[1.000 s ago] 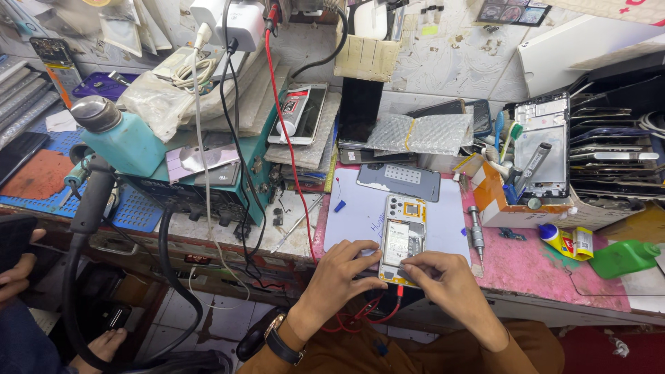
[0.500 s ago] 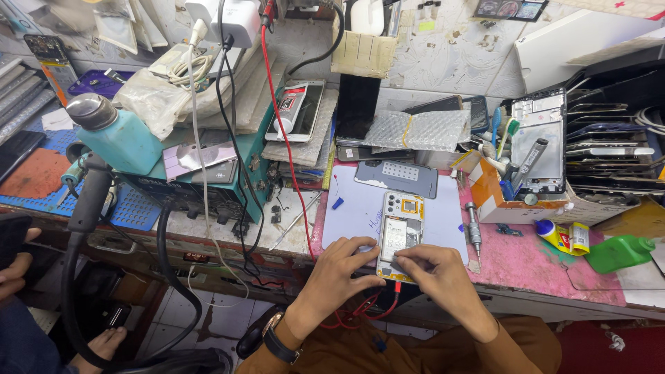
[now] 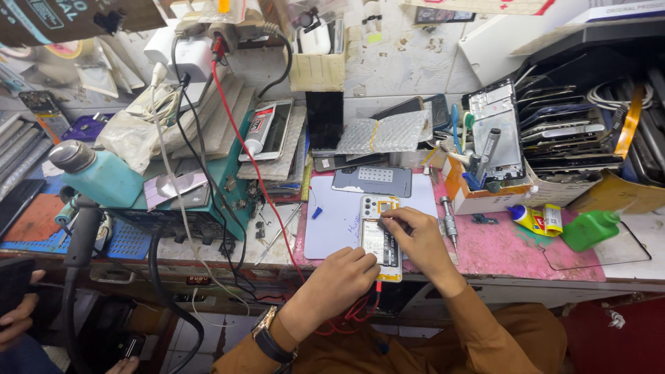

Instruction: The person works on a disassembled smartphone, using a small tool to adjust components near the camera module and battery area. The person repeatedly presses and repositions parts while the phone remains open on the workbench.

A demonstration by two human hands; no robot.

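Workbench (image 3: 526, 253) crowded; open room only on the pale mat (image 3: 339, 221) left of the work. Opened phone (image 3: 380, 239) lies face down on the mat at the near edge, lower end overhanging, likely kept close for a steady view. Left hand (image 3: 344, 277) curled against its lower left side, bracing it. Right hand (image 3: 415, 235) fingertips pinched at the upper half; whether they grip a tool, cannot tell. Screwdriver (image 3: 448, 216) lies just right.

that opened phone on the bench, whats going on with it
A person is working on an opened phone, its back cover off, lying on a pale mat on the cluttered bench. The left hand steadies its lower end while the right hand reaches over its upper part, fingers by the camera area. A screwdriver lies just to the right.
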